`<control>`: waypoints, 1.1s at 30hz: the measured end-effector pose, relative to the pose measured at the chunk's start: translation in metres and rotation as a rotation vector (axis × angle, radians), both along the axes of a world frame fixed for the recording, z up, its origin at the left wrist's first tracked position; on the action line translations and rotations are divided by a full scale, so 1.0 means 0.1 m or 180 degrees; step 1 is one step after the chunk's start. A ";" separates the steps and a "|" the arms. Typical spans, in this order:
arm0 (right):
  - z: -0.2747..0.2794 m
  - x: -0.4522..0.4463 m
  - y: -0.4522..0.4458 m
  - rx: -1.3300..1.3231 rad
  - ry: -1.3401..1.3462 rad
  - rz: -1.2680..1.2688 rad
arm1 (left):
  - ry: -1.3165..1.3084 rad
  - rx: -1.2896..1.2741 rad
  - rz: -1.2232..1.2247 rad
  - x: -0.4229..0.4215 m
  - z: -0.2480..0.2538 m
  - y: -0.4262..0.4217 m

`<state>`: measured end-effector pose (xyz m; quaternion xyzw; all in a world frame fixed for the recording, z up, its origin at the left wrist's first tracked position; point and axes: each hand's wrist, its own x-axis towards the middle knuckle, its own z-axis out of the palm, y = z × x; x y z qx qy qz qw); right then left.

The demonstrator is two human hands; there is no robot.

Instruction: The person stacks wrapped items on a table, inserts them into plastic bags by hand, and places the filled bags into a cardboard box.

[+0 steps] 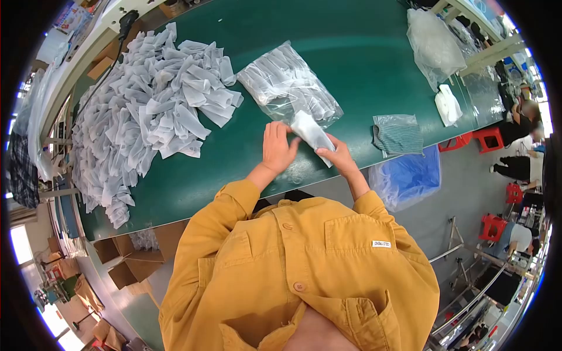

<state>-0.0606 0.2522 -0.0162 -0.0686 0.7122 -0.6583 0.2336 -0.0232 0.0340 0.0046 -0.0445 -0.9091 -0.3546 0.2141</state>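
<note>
Head view: a green surface (222,181) carries a large pile of pale, translucent sleeves (146,111) at ten o'clock. A clear bag (290,85) full of similar pieces lies at twelve. Toward three, below the edge, sits a blue-lined bin (407,178). Left hand (278,149): fingers and thumb apart beside a white packet (312,133), contact unclear. Right hand (339,157): fingers pinch that packet's five o'clock end, near centre.

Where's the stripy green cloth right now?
In the head view, the stripy green cloth lies in a clear bag near the green table's front edge, right of the person's hands, between the right hand and the white bundle.
</note>
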 end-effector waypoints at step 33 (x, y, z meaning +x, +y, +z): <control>-0.26 -0.14 0.60 -0.2738 -0.1417 -0.0184 | -0.0341 -0.1637 0.0397 -0.32 -0.33 0.20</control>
